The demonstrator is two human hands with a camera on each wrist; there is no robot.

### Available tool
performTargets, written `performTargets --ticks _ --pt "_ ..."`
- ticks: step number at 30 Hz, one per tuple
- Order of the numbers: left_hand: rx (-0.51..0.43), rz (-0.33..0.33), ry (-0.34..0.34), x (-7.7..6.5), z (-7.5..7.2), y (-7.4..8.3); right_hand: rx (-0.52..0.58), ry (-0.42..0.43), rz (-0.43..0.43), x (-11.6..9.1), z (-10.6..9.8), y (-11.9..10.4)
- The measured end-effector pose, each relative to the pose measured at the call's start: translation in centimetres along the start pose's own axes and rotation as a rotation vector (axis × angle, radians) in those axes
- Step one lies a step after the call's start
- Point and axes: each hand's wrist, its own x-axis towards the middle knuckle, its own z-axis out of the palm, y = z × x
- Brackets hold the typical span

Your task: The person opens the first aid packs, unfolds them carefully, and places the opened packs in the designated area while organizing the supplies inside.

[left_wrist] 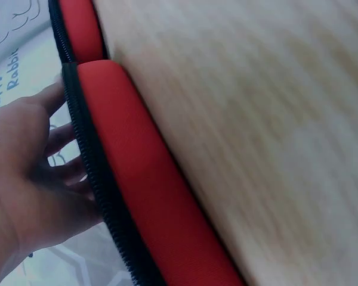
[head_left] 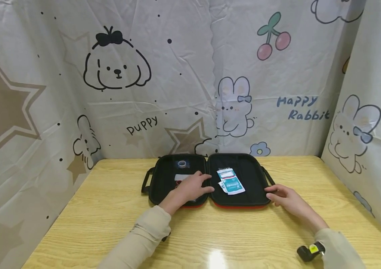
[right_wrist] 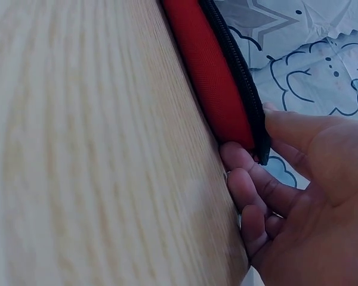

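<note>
A zippered case point(head_left: 256, 183), black inside and red outside, lies spread flat on the table. My left hand point(head_left: 192, 186) is over its left half, fingers extended toward the hinge; the left wrist view shows the red side point(left_wrist: 131, 155) with that hand behind the zipper edge. At the case's right front corner my right hand point(head_left: 288, 200) pinches the rim, thumb on top and a finger underneath in the right wrist view. White and teal packets point(head_left: 233, 185) lie in the right half. In the left half are a small tape roll point(head_left: 182, 164) and items partly hidden by my left hand.
The wooden table point(head_left: 231, 235) carries the case near its back edge. A black handle point(head_left: 146, 181) sticks out on the left and a strap point(head_left: 268, 175) on the right. Printed cloth point(head_left: 163, 93) hangs behind and at both sides.
</note>
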Motion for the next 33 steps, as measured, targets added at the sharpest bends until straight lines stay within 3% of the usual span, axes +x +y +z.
performTargets --ticks 6,10,14,21,33 --pt "0.012 -0.005 0.007 -0.2 -0.1 -0.2 -0.095 0.04 -0.051 0.1 0.4 -0.7" --pt "0.014 -0.012 0.003 -0.4 0.0 -0.3 -0.261 0.15 -0.092 0.1 0.4 -2.2" --pt "0.019 -0.015 0.011 -0.6 0.0 -0.3 -0.336 0.206 -0.139 0.8 0.2 -4.3" --pt "0.011 -0.029 0.036 -0.6 0.2 0.2 -0.339 0.115 -0.195 3.7 -0.2 -6.9" --pt "-0.01 -0.058 0.047 -0.6 0.4 0.5 -0.353 -0.019 -0.169 8.9 0.1 -7.9"
